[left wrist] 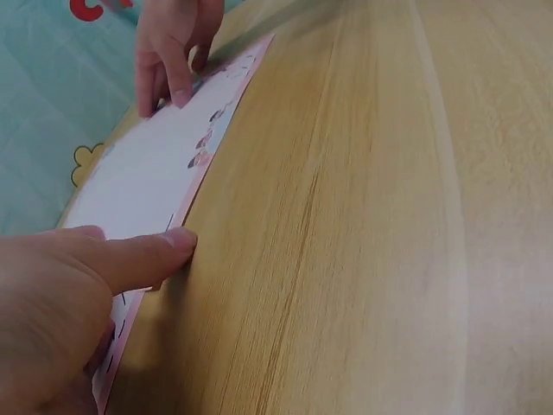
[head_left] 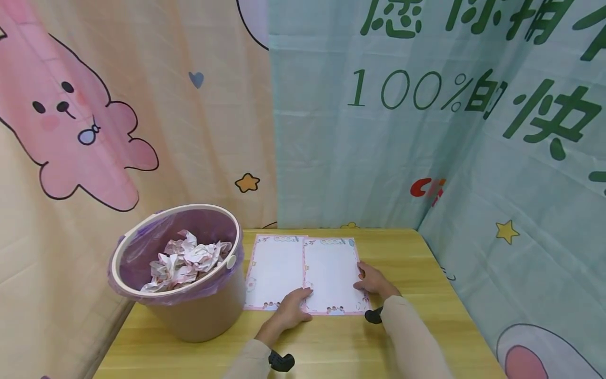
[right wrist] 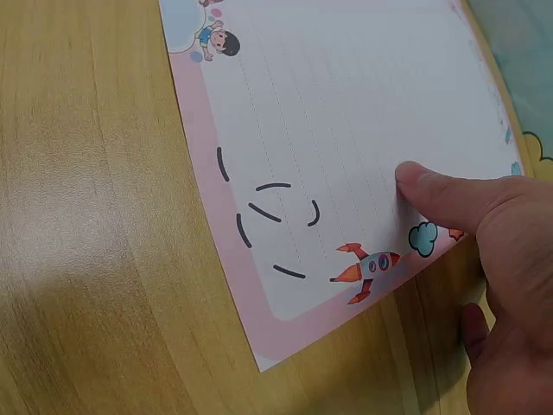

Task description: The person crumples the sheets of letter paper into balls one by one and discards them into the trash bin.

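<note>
Left hand (left wrist: 56, 303) and right hand (right wrist: 523, 255), loosely spread, touch paper (head_left: 330, 272); only the head view shows the bin (head_left: 201, 318).

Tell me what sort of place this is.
Possibly a makeshift indoor work corner: cartoon-printed curtains hang behind and beside a wooden table, which holds decorated paper sheets and a lined bin of crumpled paper.

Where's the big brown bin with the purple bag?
In the head view, the round brown bin stands on the left side of the yellow wooden table, left of the white, pink-bordered paper sheets.
</note>
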`<state>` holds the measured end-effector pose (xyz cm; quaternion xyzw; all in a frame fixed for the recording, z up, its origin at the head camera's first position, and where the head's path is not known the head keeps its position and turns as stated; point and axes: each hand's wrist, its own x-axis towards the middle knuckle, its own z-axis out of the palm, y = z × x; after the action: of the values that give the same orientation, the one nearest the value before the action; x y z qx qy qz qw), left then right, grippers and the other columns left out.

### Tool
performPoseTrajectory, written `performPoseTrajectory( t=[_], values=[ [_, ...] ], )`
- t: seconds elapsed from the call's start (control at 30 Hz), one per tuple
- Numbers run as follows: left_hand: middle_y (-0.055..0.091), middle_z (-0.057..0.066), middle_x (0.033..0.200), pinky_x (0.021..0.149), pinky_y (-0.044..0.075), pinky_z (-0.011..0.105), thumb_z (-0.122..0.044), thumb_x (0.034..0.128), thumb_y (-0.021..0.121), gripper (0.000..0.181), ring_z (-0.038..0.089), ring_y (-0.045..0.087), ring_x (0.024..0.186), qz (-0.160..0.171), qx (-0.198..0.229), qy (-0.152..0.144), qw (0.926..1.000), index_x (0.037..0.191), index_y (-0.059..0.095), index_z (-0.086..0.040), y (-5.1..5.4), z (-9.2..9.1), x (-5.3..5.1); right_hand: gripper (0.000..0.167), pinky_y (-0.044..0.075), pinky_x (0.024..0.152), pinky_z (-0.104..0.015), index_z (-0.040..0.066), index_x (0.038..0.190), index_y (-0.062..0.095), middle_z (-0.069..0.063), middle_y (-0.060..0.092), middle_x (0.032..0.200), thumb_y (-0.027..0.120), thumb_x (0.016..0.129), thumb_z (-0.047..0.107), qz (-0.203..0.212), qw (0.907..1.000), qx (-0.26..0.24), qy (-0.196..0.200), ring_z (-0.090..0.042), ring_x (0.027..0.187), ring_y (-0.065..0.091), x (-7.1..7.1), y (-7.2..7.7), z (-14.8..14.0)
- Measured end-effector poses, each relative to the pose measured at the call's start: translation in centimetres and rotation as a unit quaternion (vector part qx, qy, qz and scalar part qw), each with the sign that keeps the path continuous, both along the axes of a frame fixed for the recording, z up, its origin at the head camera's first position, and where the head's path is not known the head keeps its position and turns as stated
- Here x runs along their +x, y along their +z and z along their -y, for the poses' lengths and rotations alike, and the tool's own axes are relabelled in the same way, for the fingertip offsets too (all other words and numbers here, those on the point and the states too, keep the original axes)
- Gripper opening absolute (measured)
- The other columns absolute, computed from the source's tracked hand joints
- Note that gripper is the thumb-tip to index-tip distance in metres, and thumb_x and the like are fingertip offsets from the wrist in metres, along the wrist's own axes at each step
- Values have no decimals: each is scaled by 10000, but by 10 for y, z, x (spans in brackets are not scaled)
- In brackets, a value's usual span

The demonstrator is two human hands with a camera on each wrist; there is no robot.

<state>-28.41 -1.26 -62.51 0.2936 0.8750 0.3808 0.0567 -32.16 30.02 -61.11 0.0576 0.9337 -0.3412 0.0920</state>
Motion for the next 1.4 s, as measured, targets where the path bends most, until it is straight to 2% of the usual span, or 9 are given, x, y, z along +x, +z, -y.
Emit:
performPoseTrajectory(
  t=[0.2,0.5,0.63,0.73,0.87,0.93,1.1,1.23,1.4],
  values=[
    [563,239,1427,1093,387,622,-94,872,833,533,480,471,1337,-22,-147,-153,9998,1365,649,-9,0,7,-2,743,212,1189,-634,32,1585,381,-275,247,1639,754,959,177,241,9987,345,302,-478,1503,191,6,9,2],
    [659,216,1299,1043,454,601,-99,926,774,313,443,549,1273,-614,-59,-92,9981,1232,744,-39,-13,1,-4,657,183,1206,-611,57,1578,409,-147,278,1663,670,1023,291,238,9937,817,723,-421,1527,168,14,13,0],
    [706,184,1203,1010,489,574,-157,944,769,246,426,598,1202,-879,-115,23,9961,1166,776,-52,-14,-3,-4,532,240,1170,-659,63,1504,536,-167,377,1612,658,1031,275,-172,9911,1101,727,-459,1490,259,16,2,0],
    [730,119,1122,966,519,517,-194,955,761,201,360,635,1114,-1054,-203,146,9941,1116,797,-79,-13,-5,-5,320,362,1111,-633,20,1264,722,-213,520,1495,680,1017,220,-802,9880,1129,679,-476,1392,424,17,-5,2],
    [736,31,1068,915,539,450,-177,974,739,138,266,643,1023,-1134,-163,352,9928,1067,813,-107,-8,-8,-9,162,448,1043,-605,-22,947,768,-282,628,1318,696,989,117,-1371,9877,615,435,-499,1253,546,16,-7,6],
    [711,17,1083,886,545,426,-174,980,729,134,248,626,1017,-1149,-143,461,9922,1060,817,-112,-5,-8,-11,151,453,1046,-595,-7,963,782,-269,652,1262,691,990,110,-1372,9898,312,208,-477,1212,573,14,-7,8],
    [574,88,1215,774,541,340,-180,990,720,152,205,591,963,-856,279,930,9916,1082,818,-110,3,-6,-13,238,549,768,-401,-11,1150,774,-107,726,979,705,998,159,-1163,9908,-575,-371,-249,841,633,12,-1,10],
    [546,226,1351,795,592,334,-162,1005,702,182,257,672,959,-287,1115,1101,9872,1123,800,-63,14,-1,-16,322,440,537,-305,-2,1285,714,-93,603,724,710,1001,151,-1121,9817,-1444,-536,-189,591,505,14,14,11],
    [576,316,1344,877,597,390,-96,984,722,176,404,693,1058,558,2220,1276,9650,1096,763,34,37,10,-17,386,458,627,-277,66,1366,680,-186,678,1094,723,985,108,-1534,9713,-1682,-684,-222,788,545,17,40,17]
  ],
)
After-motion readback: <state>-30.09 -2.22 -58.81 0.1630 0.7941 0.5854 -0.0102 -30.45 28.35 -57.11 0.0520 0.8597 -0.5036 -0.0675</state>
